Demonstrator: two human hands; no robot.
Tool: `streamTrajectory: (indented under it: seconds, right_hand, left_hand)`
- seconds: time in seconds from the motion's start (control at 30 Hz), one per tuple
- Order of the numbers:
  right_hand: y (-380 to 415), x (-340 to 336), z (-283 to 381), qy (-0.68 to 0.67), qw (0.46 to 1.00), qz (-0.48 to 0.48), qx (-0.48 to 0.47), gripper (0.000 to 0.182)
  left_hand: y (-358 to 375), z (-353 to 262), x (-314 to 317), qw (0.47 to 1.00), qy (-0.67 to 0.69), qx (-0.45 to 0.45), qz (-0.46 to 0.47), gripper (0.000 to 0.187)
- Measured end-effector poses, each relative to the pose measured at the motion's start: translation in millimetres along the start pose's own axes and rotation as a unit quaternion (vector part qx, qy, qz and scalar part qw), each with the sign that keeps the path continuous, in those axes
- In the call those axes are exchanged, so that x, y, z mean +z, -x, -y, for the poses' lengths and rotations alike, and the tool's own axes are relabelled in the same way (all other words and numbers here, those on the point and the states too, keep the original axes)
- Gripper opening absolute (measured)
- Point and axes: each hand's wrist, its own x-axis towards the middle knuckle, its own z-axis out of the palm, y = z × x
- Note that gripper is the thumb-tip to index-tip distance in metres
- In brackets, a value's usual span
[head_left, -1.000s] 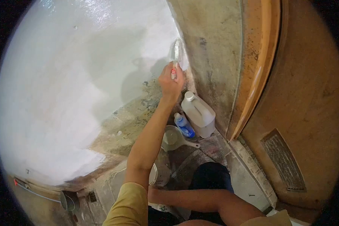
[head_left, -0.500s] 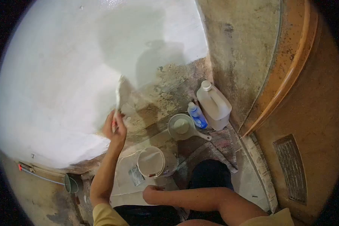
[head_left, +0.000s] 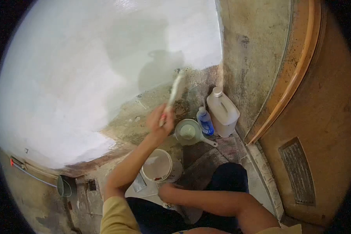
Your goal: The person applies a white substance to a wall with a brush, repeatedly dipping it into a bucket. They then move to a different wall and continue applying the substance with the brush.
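Brush (head_left: pixel 176 89) raised over bare, stained wall patch (head_left: pixel 124 126), near ragged edge of white paint (head_left: pixel 74 97).
Bare wall both sides; pan (head_left: pixel 179 136), blue-labelled bottle (head_left: pixel 205 123) and jug (head_left: pixel 226 117) crowd below right. Left hand (head_left: pixel 160 120) curled round handle; right hand (head_left: pixel 169 193) low beside bucket (head_left: pixel 176 169), finger spread can't tell. Bristles blurred, wall contact unclear. Pale floor (head_left: pixel 149 192).

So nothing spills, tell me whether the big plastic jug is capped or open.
Capped: the translucent jug has a white cap over its mouth, with no opening showing. How tightly it is screwed on, I cannot tell.
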Motion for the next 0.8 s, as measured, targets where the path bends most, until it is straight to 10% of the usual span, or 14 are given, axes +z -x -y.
streamTrajectory:
  seconds: [0.1, 0.17, 0.27, 0.43, 0.53, 0.63, 0.8]
  right_hand:
    - [51.7, -1.2, -18.6, -0.105, 0.985, -0.134, 0.035, 0.019]
    - [83.5, 2.5, -30.7, -0.199, 0.920, -0.318, -0.110, 0.021]
    - [154.1, -37.6, -21.3, -0.155, 0.931, -0.297, -0.145, 0.019]
    - [204.0, -50.4, -8.3, -0.308, 0.568, -0.689, -0.327, 0.030]
    - [223.8, -52.9, 5.8, -0.339, 0.549, -0.668, -0.371, 0.030]
    - [228.8, -57.1, 12.5, -0.488, 0.578, -0.422, -0.500, 0.024]
    - [212.8, -58.1, 23.5, -0.485, 0.518, -0.443, -0.548, 0.029]
  left_hand:
    - [-4.7, -19.4, 31.1, 0.998, 0.040, -0.056, -0.010, 0.027]
    - [-0.7, -25.3, 38.9, 0.997, 0.063, -0.029, -0.036, 0.019]
    - [9.9, -22.7, 24.4, 0.999, 0.044, -0.024, -0.003, 0.019]
    - [35.2, -6.0, 3.2, 0.996, 0.041, -0.062, -0.047, 0.017]
    - [36.6, -7.5, -8.4, 0.997, 0.008, -0.063, -0.048, 0.018]
    - [28.1, -5.3, -14.7, 0.993, 0.056, -0.080, -0.061, 0.019]
    - [37.1, -0.8, -15.3, 0.989, 0.091, -0.086, -0.076, 0.017]
